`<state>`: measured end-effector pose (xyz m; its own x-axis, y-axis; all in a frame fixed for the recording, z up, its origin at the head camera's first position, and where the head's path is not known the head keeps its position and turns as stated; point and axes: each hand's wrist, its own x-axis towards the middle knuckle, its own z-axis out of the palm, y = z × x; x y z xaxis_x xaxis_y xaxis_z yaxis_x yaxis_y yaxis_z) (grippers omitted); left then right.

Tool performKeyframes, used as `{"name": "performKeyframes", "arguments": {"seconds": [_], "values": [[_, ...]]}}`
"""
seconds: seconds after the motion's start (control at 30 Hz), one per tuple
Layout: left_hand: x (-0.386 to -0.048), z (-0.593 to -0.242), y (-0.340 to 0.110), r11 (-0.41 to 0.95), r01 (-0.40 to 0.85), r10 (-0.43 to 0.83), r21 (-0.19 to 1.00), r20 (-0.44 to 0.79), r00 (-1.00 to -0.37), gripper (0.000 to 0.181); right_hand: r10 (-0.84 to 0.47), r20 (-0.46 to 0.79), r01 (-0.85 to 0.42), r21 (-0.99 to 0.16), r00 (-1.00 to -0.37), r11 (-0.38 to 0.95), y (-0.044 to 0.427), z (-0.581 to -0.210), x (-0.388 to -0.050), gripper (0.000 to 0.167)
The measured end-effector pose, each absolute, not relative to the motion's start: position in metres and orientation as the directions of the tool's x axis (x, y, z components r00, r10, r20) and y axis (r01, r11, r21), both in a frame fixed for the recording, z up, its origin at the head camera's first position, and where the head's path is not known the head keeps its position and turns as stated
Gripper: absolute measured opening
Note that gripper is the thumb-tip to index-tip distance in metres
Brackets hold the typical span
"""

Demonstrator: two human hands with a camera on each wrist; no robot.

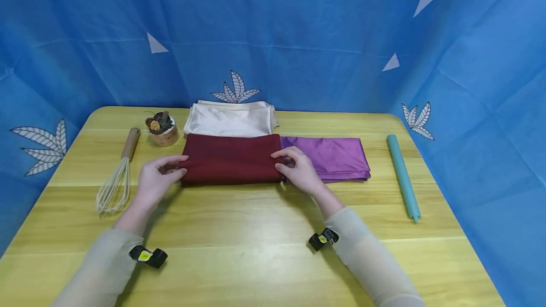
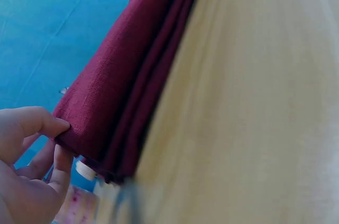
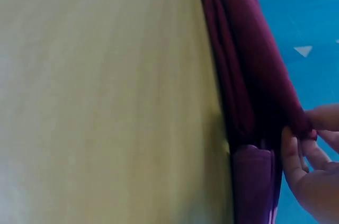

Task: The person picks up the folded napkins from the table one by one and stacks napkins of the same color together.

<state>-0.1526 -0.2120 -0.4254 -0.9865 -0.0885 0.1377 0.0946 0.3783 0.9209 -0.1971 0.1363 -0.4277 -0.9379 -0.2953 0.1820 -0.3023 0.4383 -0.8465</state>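
A dark red folded cloth (image 1: 232, 160) lies in layers near the middle of the table. My left hand (image 1: 157, 176) pinches its left side between thumb and fingers; in the left wrist view, the top layer stands lifted off the folds beneath. At the other end, my right hand (image 1: 298, 167) pinches the right side of the same cloth, as the right wrist view also shows. A purple folded cloth (image 1: 334, 158) lies against the red one on the right, partly behind my right hand. Behind the red cloth is a white satiny folded cloth (image 1: 232, 120).
To the left lie a whisk (image 1: 121, 169) with a wooden handle and a small decorated cup (image 1: 164, 129). A teal stick (image 1: 403, 176) lies near the right edge of the wooden table (image 1: 239, 250). A blue patterned curtain (image 1: 273, 22) hangs behind.
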Motion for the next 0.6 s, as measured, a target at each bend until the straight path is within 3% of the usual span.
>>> {"name": "performKeyframes", "arguments": {"seconds": [0.33, 0.6], "values": [[-0.142, -0.444, -0.213, 0.401, 0.063, -0.088, 0.914, 0.108, -0.990, 0.029, -0.320, 0.204, -0.350, -0.787, -0.925, 0.508, 0.133, -0.429, -0.181, 0.031], [-0.131, -0.438, -0.221, 0.440, 0.104, -0.034, 0.892, 0.132, -0.991, 0.029, -0.304, 0.199, -0.301, -0.891, -0.932, 0.339, 0.144, -0.427, -0.163, 0.042]]}}
